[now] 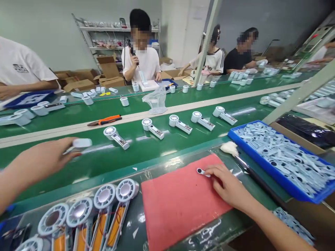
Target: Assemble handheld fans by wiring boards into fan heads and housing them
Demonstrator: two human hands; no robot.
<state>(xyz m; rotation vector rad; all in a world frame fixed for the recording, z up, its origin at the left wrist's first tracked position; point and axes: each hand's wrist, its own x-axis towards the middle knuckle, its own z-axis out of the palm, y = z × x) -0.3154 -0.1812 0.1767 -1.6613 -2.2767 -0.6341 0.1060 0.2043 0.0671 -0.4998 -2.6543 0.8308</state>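
My left hand (49,157) is out over the green conveyor belt at the left, its fingers closed on a pale plastic part (82,143) with a rounded end. Part of that piece is hidden by the fingers. On the red mat (178,202), my right hand (227,183) pinches a small light-blue plastic cover (201,171) with a black dot at its end. Left of the mat lie several open handheld fans (104,197), with orange batteries and thin wires showing. Farther off, a row of fans with exposed circuit boards (180,123) rests on the belt.
A blue tray (274,174) piled with small light-blue covers stands at the right. Beside it lies a black-handled brush (251,174). Orange-handled pliers (104,120) and a clear plastic bag (156,101) lie on the middle strip. Several co-workers sit across the line; a slanted post (300,92) crosses the right.
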